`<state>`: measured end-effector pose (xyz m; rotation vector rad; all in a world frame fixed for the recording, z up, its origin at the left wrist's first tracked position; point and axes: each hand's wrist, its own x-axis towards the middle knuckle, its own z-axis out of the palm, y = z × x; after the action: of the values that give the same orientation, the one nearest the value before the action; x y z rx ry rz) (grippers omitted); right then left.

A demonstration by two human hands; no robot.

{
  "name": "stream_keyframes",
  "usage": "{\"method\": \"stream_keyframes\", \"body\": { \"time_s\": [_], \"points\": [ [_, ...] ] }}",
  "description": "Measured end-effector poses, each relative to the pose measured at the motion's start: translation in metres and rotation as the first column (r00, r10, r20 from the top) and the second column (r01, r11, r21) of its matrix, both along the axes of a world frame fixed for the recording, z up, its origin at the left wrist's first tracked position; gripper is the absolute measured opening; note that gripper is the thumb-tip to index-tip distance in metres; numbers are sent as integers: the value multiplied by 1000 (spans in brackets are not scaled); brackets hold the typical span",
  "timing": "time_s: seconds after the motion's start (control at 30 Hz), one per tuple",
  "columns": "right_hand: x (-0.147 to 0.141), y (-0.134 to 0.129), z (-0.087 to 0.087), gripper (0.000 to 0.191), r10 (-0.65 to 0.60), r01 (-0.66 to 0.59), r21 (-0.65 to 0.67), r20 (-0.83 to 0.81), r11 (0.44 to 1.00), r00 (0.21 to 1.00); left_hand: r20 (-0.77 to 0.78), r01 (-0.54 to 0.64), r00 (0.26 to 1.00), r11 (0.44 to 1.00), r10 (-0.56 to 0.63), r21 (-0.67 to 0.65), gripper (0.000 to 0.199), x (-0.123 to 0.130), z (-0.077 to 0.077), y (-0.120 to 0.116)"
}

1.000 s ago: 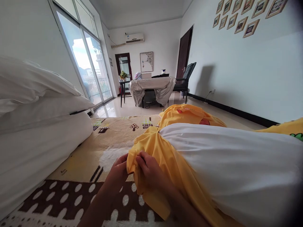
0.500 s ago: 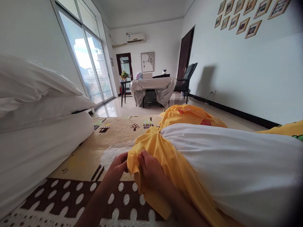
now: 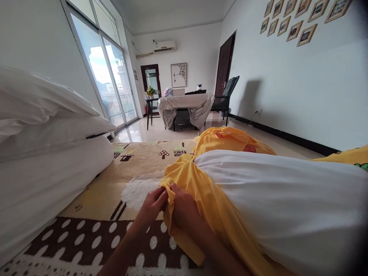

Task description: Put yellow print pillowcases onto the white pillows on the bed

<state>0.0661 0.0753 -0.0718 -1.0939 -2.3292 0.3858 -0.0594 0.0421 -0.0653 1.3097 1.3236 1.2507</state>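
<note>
Yellow cover [image 3: 201, 184], bunched and wrinkled, half sheathes the white pillow [image 3: 281, 207] on the rug [image 3: 94, 237]; left hand [image 3: 153, 205] and right hand [image 3: 182, 209] both pinch its corner.

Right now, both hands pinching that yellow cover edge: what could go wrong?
1. The left hand and right hand pinch only a small bunch of the yellow cover, so the edge may slip free.
2. The white pillow is mostly uncovered; pulling might drag it across the rug.
</note>
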Motion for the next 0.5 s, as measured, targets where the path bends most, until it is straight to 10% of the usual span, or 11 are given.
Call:
{"method": "stream_keyframes", "body": {
  "time_s": [0.3, 0.5],
  "points": [
    [0, -1, 3, 7, -26, 25, -32, -34, 999, 999, -195, -36, 979, 996, 52, 84, 35, -3, 2, -2],
    [-1, -3, 1, 13, -4, 5, 30, -44, 1000, 999, -643, -245, 710, 956, 289, 159, 32, -34, 16, -6]
  ]
}}
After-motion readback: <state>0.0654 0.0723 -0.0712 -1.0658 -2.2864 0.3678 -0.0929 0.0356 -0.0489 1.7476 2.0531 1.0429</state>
